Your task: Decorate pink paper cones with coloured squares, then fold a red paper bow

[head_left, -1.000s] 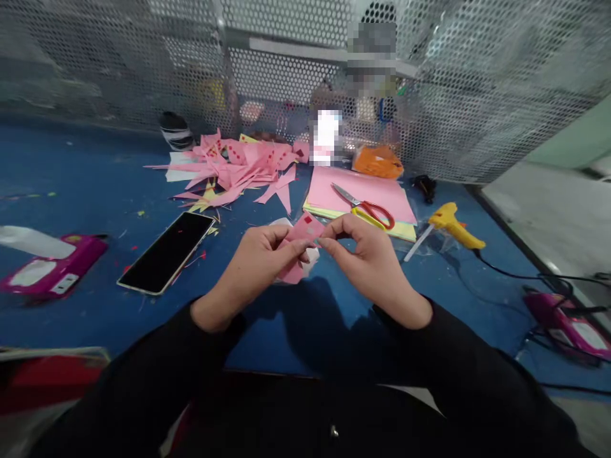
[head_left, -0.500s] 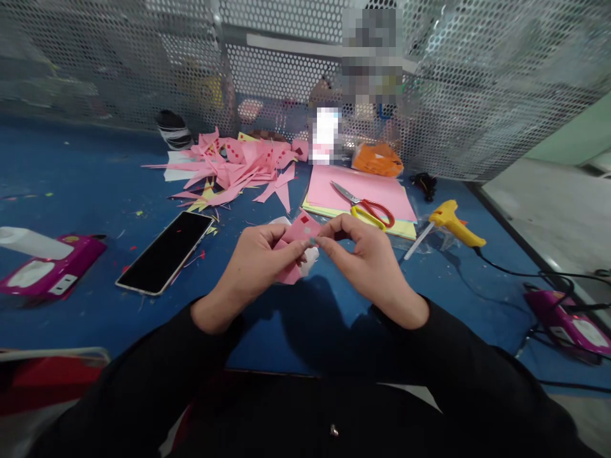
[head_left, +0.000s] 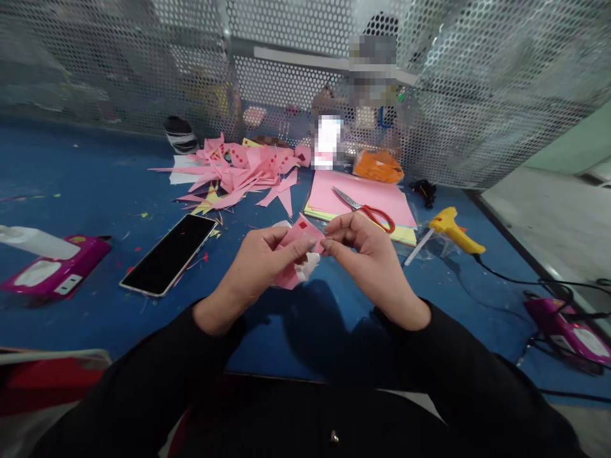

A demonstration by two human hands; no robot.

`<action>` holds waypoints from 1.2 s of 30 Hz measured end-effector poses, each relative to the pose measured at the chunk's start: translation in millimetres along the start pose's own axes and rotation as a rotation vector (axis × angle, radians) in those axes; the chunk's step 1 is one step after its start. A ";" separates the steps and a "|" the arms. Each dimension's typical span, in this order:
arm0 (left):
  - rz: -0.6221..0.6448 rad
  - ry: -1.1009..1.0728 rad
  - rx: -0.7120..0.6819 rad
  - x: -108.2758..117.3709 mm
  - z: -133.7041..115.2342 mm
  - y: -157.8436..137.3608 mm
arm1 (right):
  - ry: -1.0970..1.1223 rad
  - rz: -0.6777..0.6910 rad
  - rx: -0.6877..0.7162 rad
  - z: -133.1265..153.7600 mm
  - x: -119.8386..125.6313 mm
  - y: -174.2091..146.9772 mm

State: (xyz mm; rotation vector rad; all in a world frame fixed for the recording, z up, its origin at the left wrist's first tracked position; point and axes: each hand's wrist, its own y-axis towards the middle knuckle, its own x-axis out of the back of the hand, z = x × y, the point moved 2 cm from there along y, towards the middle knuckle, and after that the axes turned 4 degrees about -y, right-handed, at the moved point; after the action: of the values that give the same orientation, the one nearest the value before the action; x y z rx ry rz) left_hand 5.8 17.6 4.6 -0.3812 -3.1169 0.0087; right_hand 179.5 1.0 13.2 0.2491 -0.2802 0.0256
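Pink paper (head_left: 304, 233) in the middle, over the blue table (head_left: 267, 356), between both hands. Pinched in the left hand (head_left: 260, 257), with the thumb flat on top and the fingers bent underneath. At the paper's right edge, the thumb tip of the right hand (head_left: 367, 254), with the first finger bent close by and the other fingers a bit curled. Can't tell from here whether pinching a tiny bit of paper or only touching. Under the pink paper, something white (head_left: 310, 262), maybe more paper; too hidden to be sure.

To do this bit well, hold the pink paper snugly with the left thumb, but with no squashing: likely easy to crease. Keep the left thumb off the red diamond (head_left: 303, 224). Use just the right fingertips at the edge. Go slowly, a little at a time, without tugging. Leave the scissors (head_left: 358, 206) lying on the stack of sheets (head_left: 386, 191). Mind the glue gun (head_left: 453, 229) off to the right: maybe hot.

Compared with half a second ago, right fingers a little more spread. No bluish speck in sight now by the thumb tips. Pink paper tipped a tiny bit differently, with more of the right corner showing. Yellow scissor loop now hidden behind the right hand. Left grip just the same.
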 end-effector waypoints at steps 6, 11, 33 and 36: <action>-0.025 0.046 0.058 -0.3 1.2 -0.4 | -0.023 0.000 -0.005 -1.6 -5.1 -3.6; -0.043 0.059 0.049 -1.4 1.5 -1.8 | 0.003 -0.006 -0.018 -0.8 -5.5 -3.8; -0.021 0.040 0.011 0.2 -2.6 -0.3 | 0.148 -0.008 -0.076 -3.1 -1.8 1.2; -0.090 -0.042 -0.082 3.4 -4.9 0.6 | 0.174 -0.066 -0.065 -1.9 1.2 3.1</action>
State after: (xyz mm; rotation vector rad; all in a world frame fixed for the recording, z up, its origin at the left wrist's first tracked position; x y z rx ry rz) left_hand 2.6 19.0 9.5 -0.2436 -3.1804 -0.1133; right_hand 181.0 4.5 12.5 0.1895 -0.0993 -0.0267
